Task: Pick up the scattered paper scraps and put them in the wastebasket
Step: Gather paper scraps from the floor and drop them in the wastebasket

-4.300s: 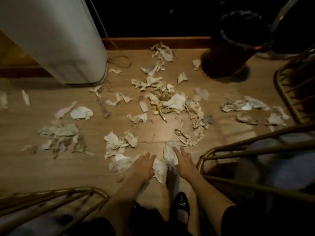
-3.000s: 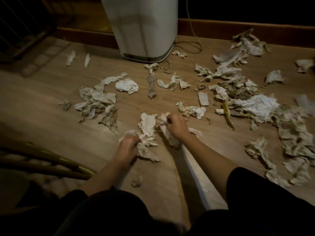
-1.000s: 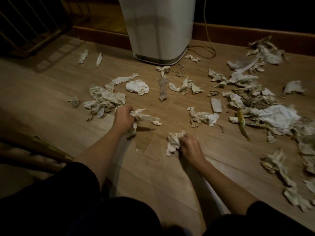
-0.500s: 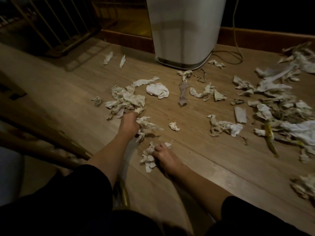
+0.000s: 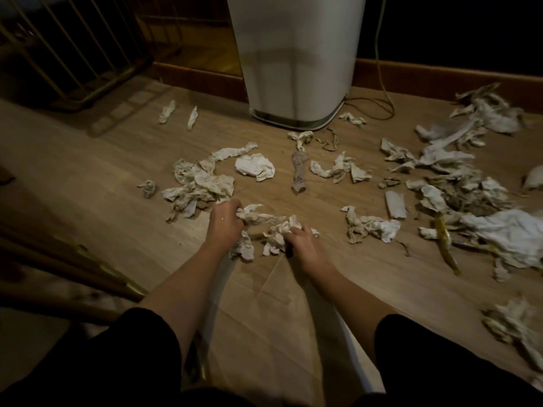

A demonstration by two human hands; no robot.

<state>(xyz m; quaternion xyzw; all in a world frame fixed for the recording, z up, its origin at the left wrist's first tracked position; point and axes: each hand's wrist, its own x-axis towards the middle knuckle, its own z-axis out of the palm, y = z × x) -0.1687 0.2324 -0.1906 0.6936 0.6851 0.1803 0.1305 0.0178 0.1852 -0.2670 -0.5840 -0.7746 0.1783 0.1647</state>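
Left grip (image 5: 224, 221), right grip (image 5: 299, 240) clutching paper scraps (image 5: 266, 226); wastebasket unseen.

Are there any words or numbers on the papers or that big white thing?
None can be read.
Paper scraps: crumpled, no readable print shows.
White appliance: plain side, no label in view.
Yellow strip: too dim and blurred to tell whether it carries text.

No legible text, label, brand, number or sign was present, paper scraps (image 5: 202, 183) carried no readable print, white appliance (image 5: 296, 57) bore no readable marking, dim lighting limited fine detail
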